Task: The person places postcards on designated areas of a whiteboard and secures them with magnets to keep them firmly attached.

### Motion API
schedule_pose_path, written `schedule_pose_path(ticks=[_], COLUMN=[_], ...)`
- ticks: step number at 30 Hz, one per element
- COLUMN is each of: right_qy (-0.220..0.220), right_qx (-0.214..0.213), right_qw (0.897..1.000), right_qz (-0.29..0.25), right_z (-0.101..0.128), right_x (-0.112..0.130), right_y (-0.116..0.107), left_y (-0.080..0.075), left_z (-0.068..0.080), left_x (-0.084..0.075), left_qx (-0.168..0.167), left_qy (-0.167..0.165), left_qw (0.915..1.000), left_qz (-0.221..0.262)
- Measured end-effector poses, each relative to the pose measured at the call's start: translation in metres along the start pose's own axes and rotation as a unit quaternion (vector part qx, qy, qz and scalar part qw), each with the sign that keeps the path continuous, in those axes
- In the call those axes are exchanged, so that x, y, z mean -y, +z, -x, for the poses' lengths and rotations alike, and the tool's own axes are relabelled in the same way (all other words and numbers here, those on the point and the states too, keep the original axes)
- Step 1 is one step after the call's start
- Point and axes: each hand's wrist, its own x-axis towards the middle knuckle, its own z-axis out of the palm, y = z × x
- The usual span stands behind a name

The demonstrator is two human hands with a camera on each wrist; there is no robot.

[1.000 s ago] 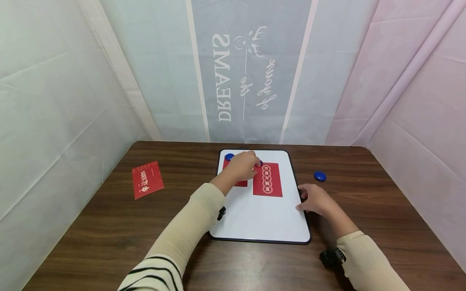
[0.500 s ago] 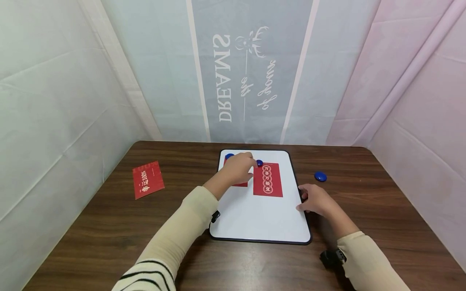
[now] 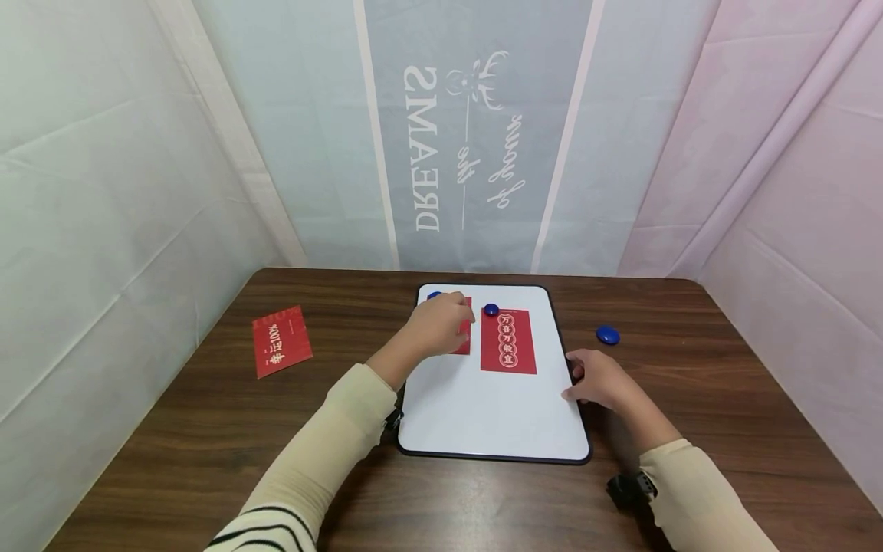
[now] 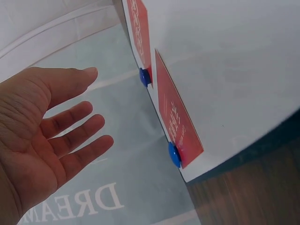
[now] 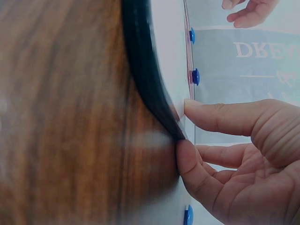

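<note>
A whiteboard (image 3: 483, 414) with a black rim lies on the brown table (image 3: 207, 429). Two red cards rest on its far half. The right card (image 3: 508, 341) bears gold characters, with a blue magnet (image 3: 491, 310) at its top left corner. My left hand (image 3: 451, 322) hovers over the left card (image 3: 466, 337), fingers spread and holding nothing, as the left wrist view shows (image 4: 61, 126). A second blue magnet (image 3: 434, 295) peeks out behind it. My right hand (image 3: 586, 376) pinches the board's right rim (image 5: 145, 70) between a finger (image 5: 220, 115) and thumb.
A third red card (image 3: 281, 341) lies on the table at the left. A loose blue magnet (image 3: 607, 335) sits on the table to the right of the board. Fabric walls enclose the table on three sides.
My left hand has drawn back to the left, off the magnet at the right card's corner, which now shows fully. My right hand has stayed on the board's rim.
</note>
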Motion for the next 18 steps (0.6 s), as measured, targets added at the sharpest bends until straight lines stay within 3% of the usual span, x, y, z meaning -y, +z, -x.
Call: schedule_pose_path(ticks=[12, 18], right_qy=[-0.001, -0.002], right_qx=[-0.002, -0.006], right_qw=[1.000, 1.000], right_qz=[0.001, -0.002], right_z=[0.001, 0.003], right_x=[-0.001, 0.000], right_y=[0.003, 0.004], left_y=[0.001, -0.002], left_z=[0.029, 0.042], left_x=[0.016, 0.023], left_qx=[-0.089, -0.113], left_qy=[0.008, -0.015], left_qw=[0.9959, 0.9933], left_qz=[0.015, 0.018])
